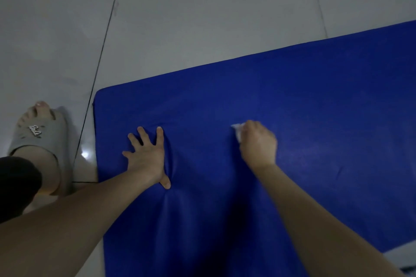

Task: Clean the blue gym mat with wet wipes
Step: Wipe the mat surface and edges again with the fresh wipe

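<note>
The blue gym mat (304, 101) lies flat on the tiled floor and fills the middle and right of the head view. My left hand (147, 155) is pressed flat on the mat near its left end, fingers spread, and the mat dents and wrinkles beside the palm. My right hand (258, 143) rests on the mat further right, its fingers closed on a crumpled white wet wipe (238, 132). Only a small part of the wipe sticks out to the left of the fingers; the rest is hidden under the hand.
Pale grey floor tiles (180, 18) with dark grout lines surround the mat. My left foot in a grey slipper (42, 137) stands on the floor just left of the mat's left edge. A dark piece of clothing (15, 184) shows at the lower left.
</note>
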`<state>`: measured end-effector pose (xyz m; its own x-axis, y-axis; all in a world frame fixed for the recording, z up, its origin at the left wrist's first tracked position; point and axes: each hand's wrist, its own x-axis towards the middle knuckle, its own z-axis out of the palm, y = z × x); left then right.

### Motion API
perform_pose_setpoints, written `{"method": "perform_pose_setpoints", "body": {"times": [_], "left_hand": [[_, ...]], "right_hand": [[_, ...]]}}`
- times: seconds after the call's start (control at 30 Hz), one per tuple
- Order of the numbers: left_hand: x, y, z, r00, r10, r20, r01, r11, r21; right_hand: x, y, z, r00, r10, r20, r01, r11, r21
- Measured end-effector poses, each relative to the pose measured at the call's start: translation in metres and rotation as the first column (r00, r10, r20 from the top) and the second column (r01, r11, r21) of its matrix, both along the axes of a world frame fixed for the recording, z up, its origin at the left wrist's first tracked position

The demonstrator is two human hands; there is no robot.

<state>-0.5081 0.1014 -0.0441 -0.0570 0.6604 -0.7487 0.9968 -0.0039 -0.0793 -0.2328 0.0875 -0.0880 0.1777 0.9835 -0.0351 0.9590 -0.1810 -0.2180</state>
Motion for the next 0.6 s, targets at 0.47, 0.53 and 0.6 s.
{"method": "perform_pose_setpoints", "body": {"times": [0.47, 0.53, 0.6], "left_hand": [[0.005, 0.002, 0.004, 0.999, -0.025, -0.039, 0.024, 0.999, -0.029], [0.005, 0.002, 0.004, 0.998, -0.029, -0.047, 0.028, 0.999, -0.025], [0.004, 0.002, 0.004, 0.998, -0.028, -0.052, 0.027, 0.999, -0.020]], "right_hand": [[0.073, 0.010, 0.009, 0.891, -0.304, -0.338, 0.312, 0.950, -0.031], [0.061, 0.006, 0.011, 0.842, -0.304, -0.445, 0.329, 0.944, -0.022], [0.047, 0.004, 0.011, 0.801, -0.290, -0.523, 0.326, 0.945, -0.025]]}}
